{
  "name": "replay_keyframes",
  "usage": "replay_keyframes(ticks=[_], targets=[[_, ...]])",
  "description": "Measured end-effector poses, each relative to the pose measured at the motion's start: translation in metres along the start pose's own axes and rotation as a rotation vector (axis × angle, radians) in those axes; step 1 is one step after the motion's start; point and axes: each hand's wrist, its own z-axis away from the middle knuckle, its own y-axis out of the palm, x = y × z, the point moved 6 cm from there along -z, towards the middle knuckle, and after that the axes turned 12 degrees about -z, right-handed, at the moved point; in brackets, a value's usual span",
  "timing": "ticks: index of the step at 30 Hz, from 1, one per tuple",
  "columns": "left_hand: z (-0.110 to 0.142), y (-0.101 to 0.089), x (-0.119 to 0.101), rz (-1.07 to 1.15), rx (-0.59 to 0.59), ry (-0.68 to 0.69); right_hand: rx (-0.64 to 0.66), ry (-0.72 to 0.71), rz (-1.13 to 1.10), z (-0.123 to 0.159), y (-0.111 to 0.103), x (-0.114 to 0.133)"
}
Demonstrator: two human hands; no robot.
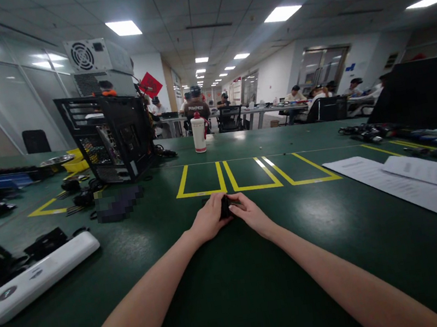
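Grasping a small black part (225,206) in a two-handed grip, with left hand (207,219) at its 9 o'clock and right hand (251,214) at its 3, about equally near, long axis too hidden to tell, yellow tape (194,194) just beyond towards 12 on the tabletop (239,293).

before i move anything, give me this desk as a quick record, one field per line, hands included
surface: green table
left hand: on a small black object, partly hidden by the fingers
right hand: on the same object, from the other side
markings: three yellow tape outlines just beyond the hands
left side: long white device; farther back, black computer case with metal boxes stacked on top
beyond outlines: white bottle, upright
right side: printed sheets, overlapping
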Motion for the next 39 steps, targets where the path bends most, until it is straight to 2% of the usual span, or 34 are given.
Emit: replay_keyframes(ticks=[3,9,15,21,27,32,39], targets=[[0.0,0.001,0.0,0.002,-0.003,0.007,0.011,-0.029,-0.038,0.002,0.002,0.002],[-0.002,0.002,0.001,0.005,-0.003,-0.005,-0.069,-0.096,0.022,-0.003,0.0,0.001],[-0.001,-0.002,-0.001,-0.001,0.012,-0.003,-0.062,-0.024,0.045,-0.005,-0.004,-0.006],[0.0,-0.002,-0.002,-0.002,0.023,0.013,-0.019,-0.042,0.091,0.002,0.002,0.001],[0.0,-0.001,-0.001,0.012,0.008,0.007,-0.055,-0.047,0.141,0.002,0.001,0.006],[0.0,-0.001,-0.001,0.024,0.012,-0.012,-0.056,-0.005,0.133,-0.002,-0.002,0.002],[0.001,-0.001,0.0,0.009,-0.005,0.0,0.01,-0.005,0.025,0.002,0.005,0.005]])
